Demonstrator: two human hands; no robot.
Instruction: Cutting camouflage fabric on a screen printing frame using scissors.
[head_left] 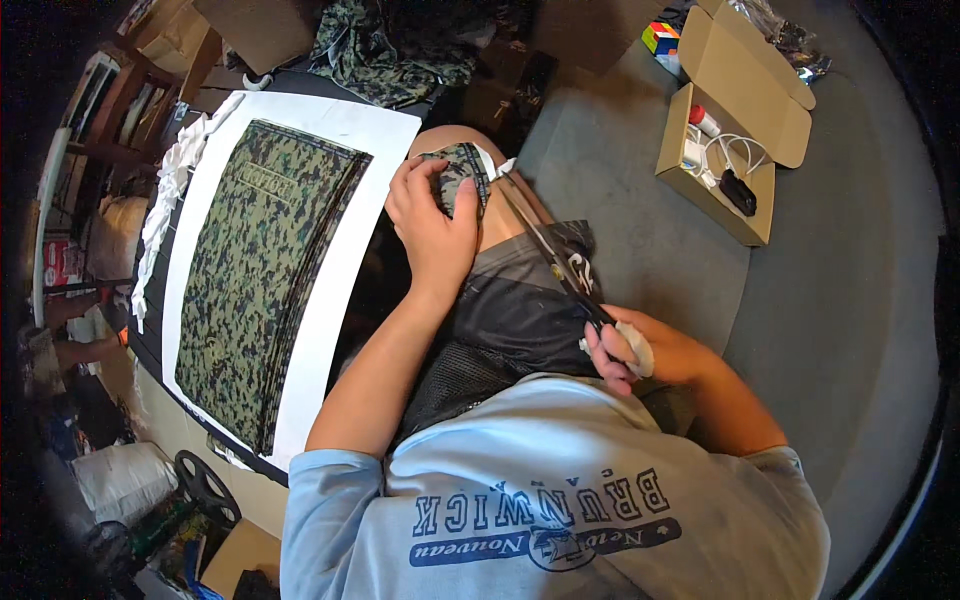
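Note:
My left hand is closed on a folded piece of camouflage cloth resting on my bare knee, its fingers over the top and the thumb along the near side. In my right hand is a long pair of scissors, gripped by the handles, which have a pale wrapping. The blades point up and left across my leg. A small white scrap sits at their tips, beside the edge of the cloth; whether the blades touch the cloth, I cannot tell. To the left, a neat stack of camouflage pieces lies on a white sheet.
White strips hang along the far left edge of the sheet. Crumpled camouflage fabric lies behind. At the upper right an open cardboard box holds a white cable and small items. Dark shorts cover my lap.

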